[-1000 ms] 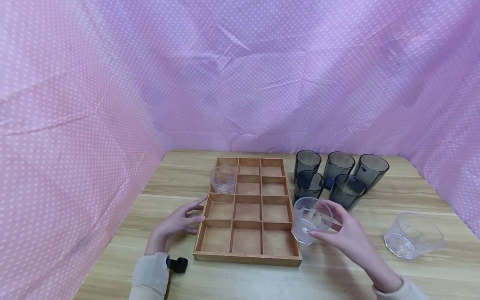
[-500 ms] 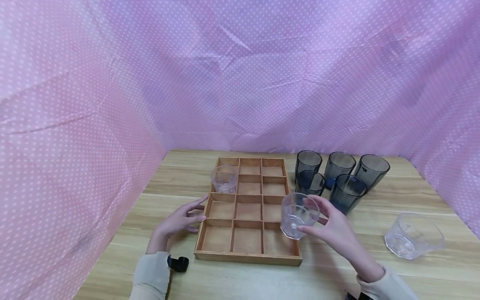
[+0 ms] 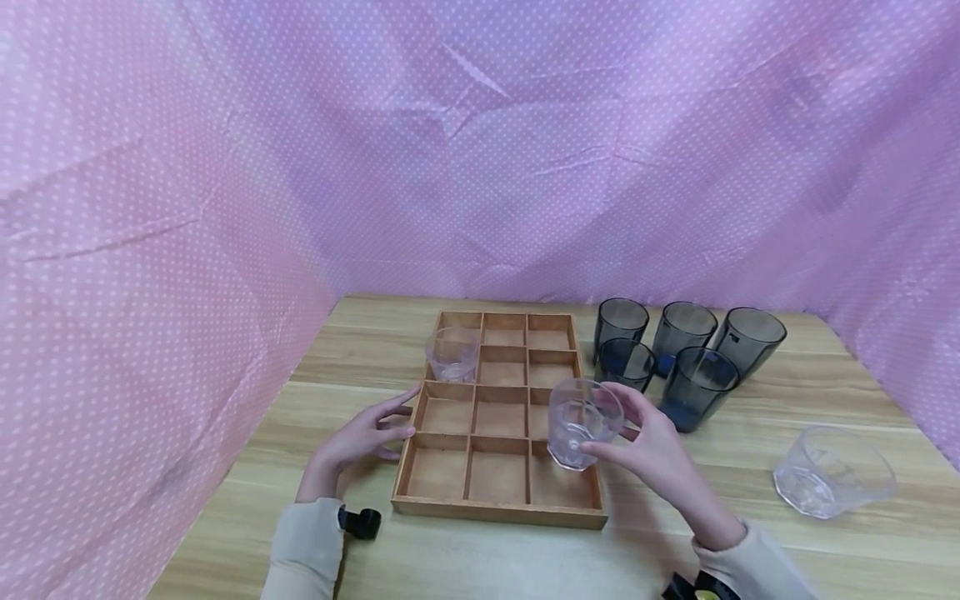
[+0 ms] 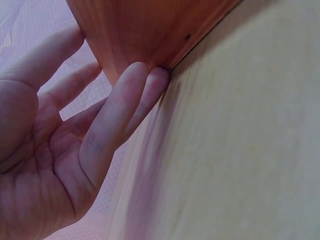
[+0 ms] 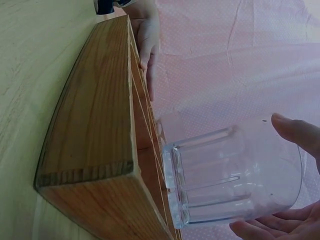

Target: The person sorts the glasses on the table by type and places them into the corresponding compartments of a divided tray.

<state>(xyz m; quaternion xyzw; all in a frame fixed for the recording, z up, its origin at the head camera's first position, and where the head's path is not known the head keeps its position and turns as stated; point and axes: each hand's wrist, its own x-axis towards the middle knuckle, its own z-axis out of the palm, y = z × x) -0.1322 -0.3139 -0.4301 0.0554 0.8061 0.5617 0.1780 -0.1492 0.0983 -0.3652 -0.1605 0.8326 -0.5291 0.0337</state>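
My right hand (image 3: 651,450) grips a clear tumbler (image 3: 576,421) by its side, thumb opposite fingers. That tumbler hangs over the right column of a divided wooden tray (image 3: 498,479). In the right wrist view its faceted base (image 5: 175,187) is close to the tray's rim; whether they touch I cannot tell. My left hand (image 3: 366,433) rests against the tray's left side, fingers spread and mostly straight. The left wrist view shows fingertips on the tray's side wall (image 4: 145,35). Another clear tumbler (image 3: 453,357) stands in the left column, second row from the back.
Several smoky grey tumblers (image 3: 701,387) stand in a cluster right of the tray. A third clear tumbler (image 3: 828,475) is at the right of the wooden tabletop (image 3: 487,562). A pink dotted cloth (image 3: 480,167) encloses the table at the back and sides.
My right hand has carried the clear tumbler leftward, from beside the tray's right edge to above its right column. The left hand stays at the tray's left side.
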